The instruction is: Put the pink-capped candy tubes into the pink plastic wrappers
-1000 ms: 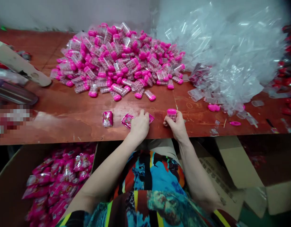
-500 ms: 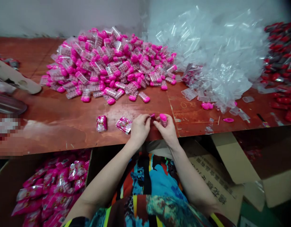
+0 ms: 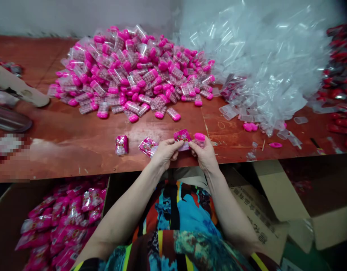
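Centrally, left hand (image 3: pixel 163 153), grip pinching a pink wrapper (image 3: pixel 182 136); right hand (image 3: pixel 206 156), grip clasping a pink-capped bottle (image 3: pixel 200 138).

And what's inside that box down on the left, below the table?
Shiny pink packets, heaped together, are inside the box. The top ones hide whatever lies deeper, including the bottom.
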A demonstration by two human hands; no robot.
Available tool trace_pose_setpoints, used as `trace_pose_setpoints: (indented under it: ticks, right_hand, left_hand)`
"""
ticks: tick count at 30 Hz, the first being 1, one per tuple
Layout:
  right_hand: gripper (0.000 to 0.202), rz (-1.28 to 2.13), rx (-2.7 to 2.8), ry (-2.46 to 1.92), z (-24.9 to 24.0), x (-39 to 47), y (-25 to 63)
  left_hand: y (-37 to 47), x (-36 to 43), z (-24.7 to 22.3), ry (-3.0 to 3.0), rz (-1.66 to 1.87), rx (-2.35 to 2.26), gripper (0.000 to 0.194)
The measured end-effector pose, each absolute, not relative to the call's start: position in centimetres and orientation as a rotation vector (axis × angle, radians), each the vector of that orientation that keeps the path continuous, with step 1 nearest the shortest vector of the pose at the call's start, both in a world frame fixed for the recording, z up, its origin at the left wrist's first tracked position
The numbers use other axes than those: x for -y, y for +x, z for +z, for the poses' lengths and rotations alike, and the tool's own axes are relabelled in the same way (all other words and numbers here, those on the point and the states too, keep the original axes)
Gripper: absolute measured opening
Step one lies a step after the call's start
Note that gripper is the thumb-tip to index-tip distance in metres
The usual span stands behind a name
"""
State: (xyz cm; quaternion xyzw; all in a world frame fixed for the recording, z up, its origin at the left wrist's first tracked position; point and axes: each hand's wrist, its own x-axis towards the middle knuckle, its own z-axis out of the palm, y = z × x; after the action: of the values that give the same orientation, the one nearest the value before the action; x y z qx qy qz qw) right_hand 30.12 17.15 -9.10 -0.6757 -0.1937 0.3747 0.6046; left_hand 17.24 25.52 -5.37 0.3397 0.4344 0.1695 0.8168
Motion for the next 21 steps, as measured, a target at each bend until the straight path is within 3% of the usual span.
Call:
trace_pose_setpoints:
  ticks: [6, 10, 13, 18, 21]
  right_hand:
    - [0.029, 0.686, 0.653, -1.852, -8.6, -16.6, 31.2]
    - [0.018, 0.517, 0.974, -2.150, -7.9, -16.1, 32.4]
    - [0.020, 0.400, 0.882, -2.026, -7.5, -16.0, 32.3]
    - [0.041, 0.983, 0.458, -1.503, -7.1, -16.5, 29.8]
    - [0.046, 1.019, 0.327, -1.361, -6.7, -17.0, 28.6]
  left_hand:
    - [17.2, -25.6, -6.0, 0.875, 0.428, -1.072, 0.036]
    - [16.9, -26.1, -5.4, 0.728, 0.393, -1.016, 0.036]
    - [16.9, -26.0, -5.0, 0.581, 0.390, -0.967, 0.032]
    - [17.6, -25.1, -5.0, 0.522, 0.445, -0.930, 0.028]
    - [18.0, -24.5, -5.1, 0.534, 0.452, -0.964, 0.031]
